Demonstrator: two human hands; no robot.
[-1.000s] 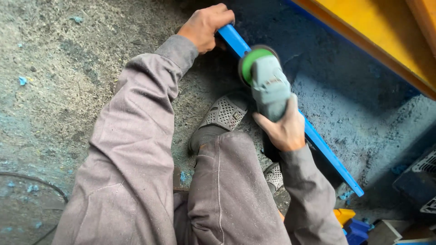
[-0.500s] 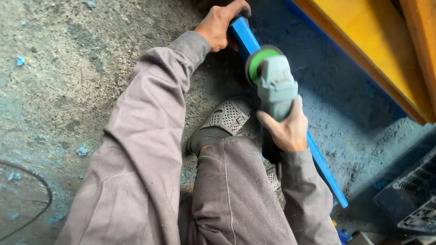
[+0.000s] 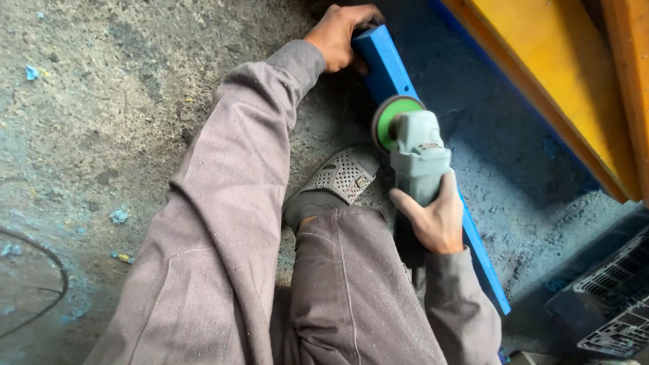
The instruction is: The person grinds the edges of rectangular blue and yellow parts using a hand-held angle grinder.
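The right hand (image 3: 438, 220) is wrapped tightly around the grey body of an angle grinder (image 3: 417, 157), fingers closed on its barrel, with the green disc (image 3: 391, 122) at the front set against the side of a long blue bar (image 3: 405, 101). The left hand (image 3: 341, 34) grips the far end of that bar, fingers curled over its top edge. The bar lies on the dusty concrete floor (image 3: 101, 101), running diagonally from the top centre to the lower right. A grey perforated shoe (image 3: 338, 179) rests just beside it. Grey sleeves and trousers fill the foreground. A yellow beam (image 3: 541, 74) crosses the upper right corner; a black cable (image 3: 40, 270) curves at far left.
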